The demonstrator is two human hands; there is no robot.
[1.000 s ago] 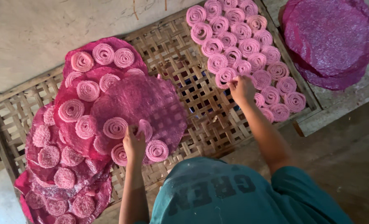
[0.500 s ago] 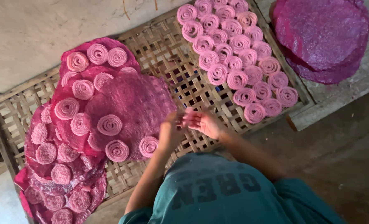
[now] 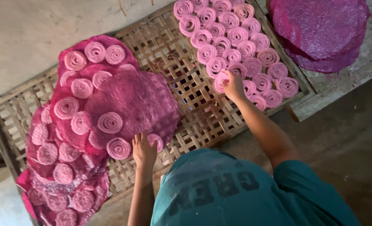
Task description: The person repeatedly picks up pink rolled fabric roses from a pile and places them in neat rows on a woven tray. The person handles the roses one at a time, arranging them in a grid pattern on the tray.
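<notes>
Hands apart again: right hand (image 3: 233, 85) on pink coils (image 3: 236, 46), woven tray (image 3: 194, 104)

Coils (image 3: 232, 46) on tray (image 3: 182, 79) right; sheets (image 3: 131, 104) left

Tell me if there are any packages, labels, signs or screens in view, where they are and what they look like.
No packages, labels, signs or screens.
Only print: dark block lettering across the back of the teal shirt, bottom centre.
</notes>
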